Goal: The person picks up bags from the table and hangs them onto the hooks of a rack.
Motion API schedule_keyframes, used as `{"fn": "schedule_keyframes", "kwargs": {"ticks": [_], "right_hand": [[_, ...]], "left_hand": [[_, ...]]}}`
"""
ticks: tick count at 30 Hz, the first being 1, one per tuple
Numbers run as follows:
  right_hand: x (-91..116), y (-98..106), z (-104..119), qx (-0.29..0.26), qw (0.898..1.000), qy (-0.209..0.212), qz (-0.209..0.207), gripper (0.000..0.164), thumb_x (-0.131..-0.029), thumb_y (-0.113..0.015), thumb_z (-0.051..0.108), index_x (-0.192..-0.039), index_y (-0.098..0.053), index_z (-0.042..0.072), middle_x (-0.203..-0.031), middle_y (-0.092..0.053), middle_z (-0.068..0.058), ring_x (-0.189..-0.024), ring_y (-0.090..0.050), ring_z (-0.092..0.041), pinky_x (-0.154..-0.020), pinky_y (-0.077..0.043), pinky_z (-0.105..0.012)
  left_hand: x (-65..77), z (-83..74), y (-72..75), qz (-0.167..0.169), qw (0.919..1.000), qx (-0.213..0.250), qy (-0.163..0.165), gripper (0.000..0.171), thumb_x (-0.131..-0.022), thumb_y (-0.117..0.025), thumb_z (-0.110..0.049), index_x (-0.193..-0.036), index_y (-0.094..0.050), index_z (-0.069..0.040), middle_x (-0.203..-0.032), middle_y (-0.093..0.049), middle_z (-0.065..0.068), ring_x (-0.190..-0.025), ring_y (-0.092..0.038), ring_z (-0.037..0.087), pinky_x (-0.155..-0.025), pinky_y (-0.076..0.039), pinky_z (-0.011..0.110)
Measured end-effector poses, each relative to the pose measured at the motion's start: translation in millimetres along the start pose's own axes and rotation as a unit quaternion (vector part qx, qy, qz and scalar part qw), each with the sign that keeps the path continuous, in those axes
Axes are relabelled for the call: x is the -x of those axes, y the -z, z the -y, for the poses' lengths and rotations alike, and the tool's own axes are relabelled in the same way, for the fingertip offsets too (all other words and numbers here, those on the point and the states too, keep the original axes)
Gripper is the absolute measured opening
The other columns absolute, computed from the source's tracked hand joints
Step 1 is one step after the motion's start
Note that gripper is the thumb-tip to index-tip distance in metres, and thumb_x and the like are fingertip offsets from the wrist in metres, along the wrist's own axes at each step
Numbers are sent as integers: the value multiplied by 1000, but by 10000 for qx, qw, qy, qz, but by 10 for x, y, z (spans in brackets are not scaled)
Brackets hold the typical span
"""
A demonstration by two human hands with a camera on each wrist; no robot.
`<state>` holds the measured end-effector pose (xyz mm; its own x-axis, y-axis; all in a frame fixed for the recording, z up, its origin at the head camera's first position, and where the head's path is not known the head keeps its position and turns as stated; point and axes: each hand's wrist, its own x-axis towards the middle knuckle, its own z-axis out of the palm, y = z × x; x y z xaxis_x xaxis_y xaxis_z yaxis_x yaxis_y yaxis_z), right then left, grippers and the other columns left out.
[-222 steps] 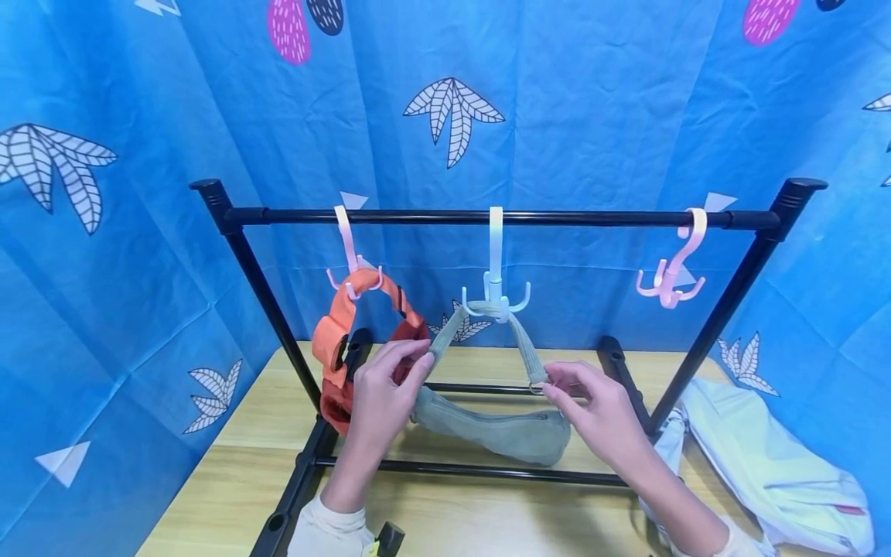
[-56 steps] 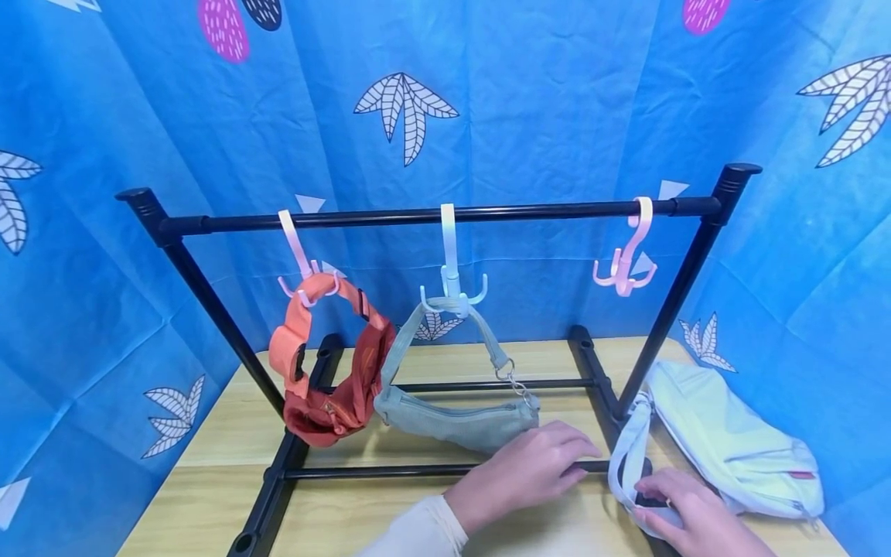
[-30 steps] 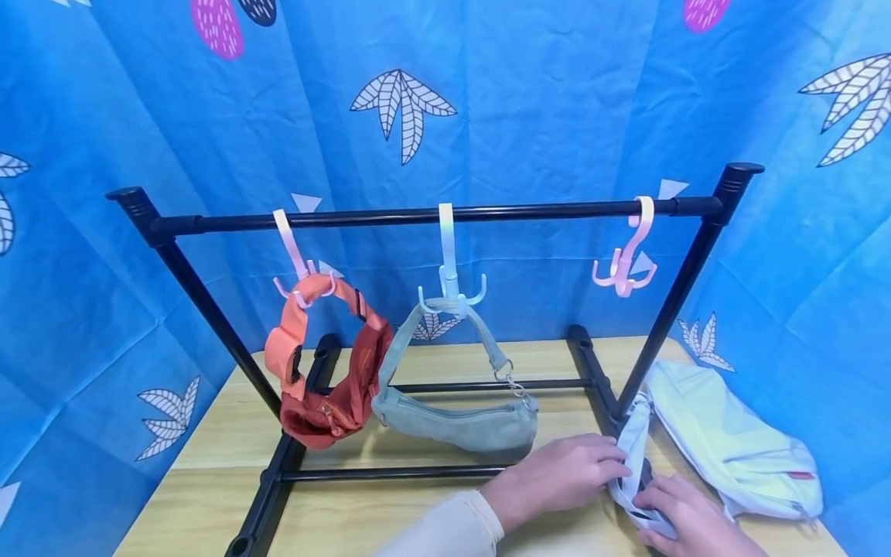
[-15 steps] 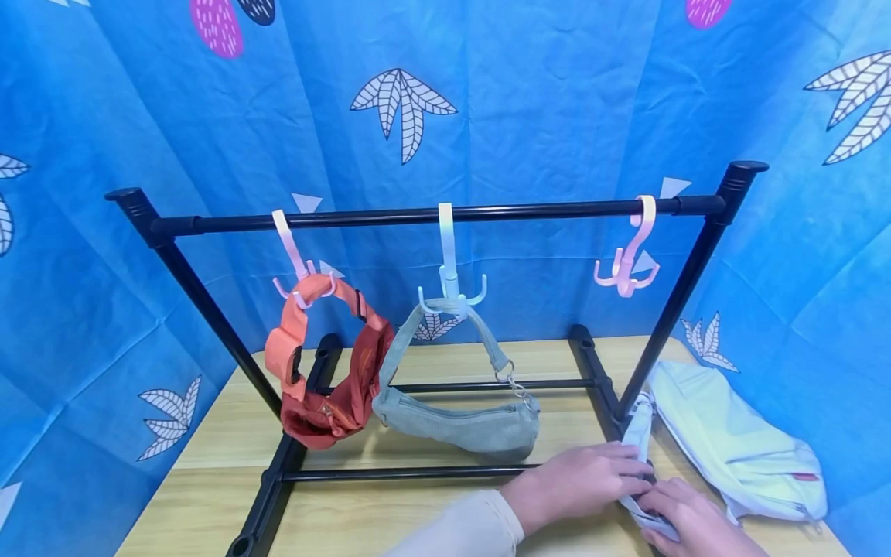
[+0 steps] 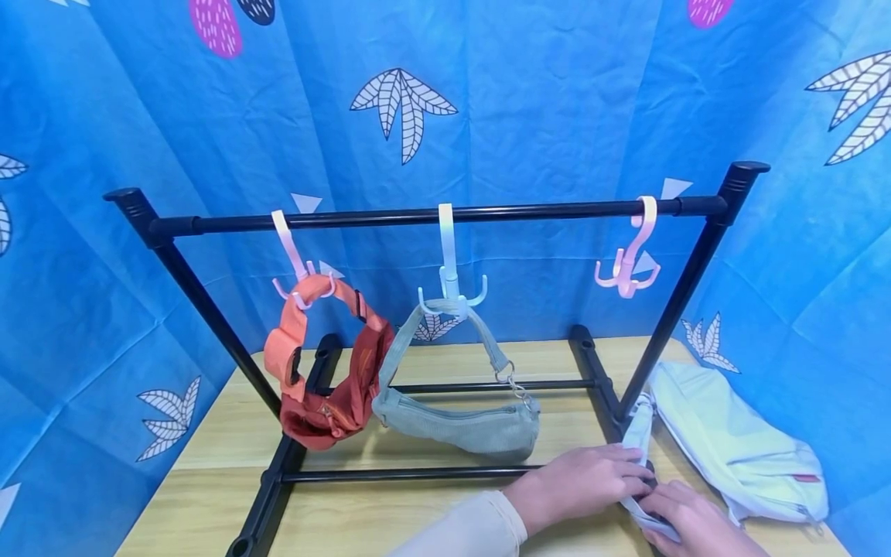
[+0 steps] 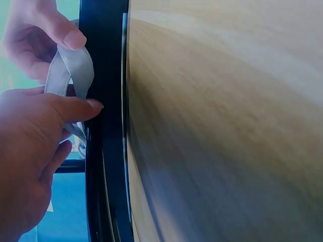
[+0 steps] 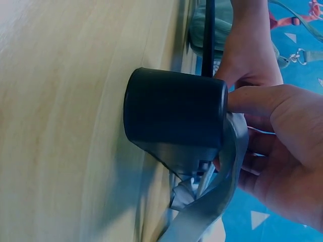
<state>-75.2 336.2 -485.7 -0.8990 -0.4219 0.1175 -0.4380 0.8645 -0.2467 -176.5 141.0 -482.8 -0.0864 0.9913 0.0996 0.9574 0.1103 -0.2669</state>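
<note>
A white bag (image 5: 738,445) lies on the table at the right, outside the rack's foot. Its pale strap (image 5: 638,433) runs forward over the black foot of the rack. My left hand (image 5: 585,483) pinches one side of this strap between thumb and fingers. Close beside it, my right hand (image 5: 696,522) grips the strap nearer the front. Seen from the left wrist, the strap (image 6: 81,70) forms a twisted loop between the two hands. In the right wrist view the strap (image 7: 222,194) passes under the right hand (image 7: 287,146), by the foot's end cap (image 7: 176,106).
A black rack (image 5: 390,219) stands on the wooden table (image 5: 209,495). A red bag (image 5: 334,410) hangs from the left pink hook (image 5: 288,247), a green bag (image 5: 459,425) from the middle blue hook (image 5: 448,247). The right pink hook (image 5: 629,259) bears nothing.
Both hands have left the green bag's strap, which now hangs by itself, and moved right to the white bag's strap. The left hand came to it after the right; lately both barely move.
</note>
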Motion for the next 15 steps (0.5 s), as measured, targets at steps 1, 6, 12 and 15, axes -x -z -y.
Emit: {"fn": "schedule_keyframes", "kwargs": {"ticks": [1,6,12,15], "right_hand": [[-5,3,3,-24,10000,-10,9,20,-81,-87,25,-95,-74,18,-91,-69,10,-80,-51,4,-64,-49,-23],[1,13,19,3,9999,67,-118,20,-79,-87,21,-91,-72,18,-87,-67,10,-78,-49,5,-62,-47,-23],[29,39,16,20,9989,242,-405,19,-79,-87,15,-89,-71,18,-85,-66,8,-78,-49,6,-60,-46,-23],[33,73,29,18,9984,296,-485,20,-78,-87,12,-89,-71,19,-84,-65,11,-77,-49,7,-59,-46,-23]], "left_hand": [[-4,0,-4,-13,10000,-7,-8,40,-110,-49,-16,-144,-59,-32,-152,-55,-20,-151,-39,2,-128,-15,17],[-15,3,-18,-93,10000,12,-22,37,-109,-50,-15,-139,-63,-32,-149,-58,-19,-148,-42,-1,-126,-20,14],[-13,-3,-22,-335,9993,-161,61,31,-109,-51,-18,-131,-67,-32,-144,-63,-19,-144,-48,-1,-123,-27,13],[-14,-11,-27,-569,9982,-130,154,26,-108,-52,-20,-124,-70,-31,-135,-67,-21,-131,-56,-4,-113,-38,8]]}}
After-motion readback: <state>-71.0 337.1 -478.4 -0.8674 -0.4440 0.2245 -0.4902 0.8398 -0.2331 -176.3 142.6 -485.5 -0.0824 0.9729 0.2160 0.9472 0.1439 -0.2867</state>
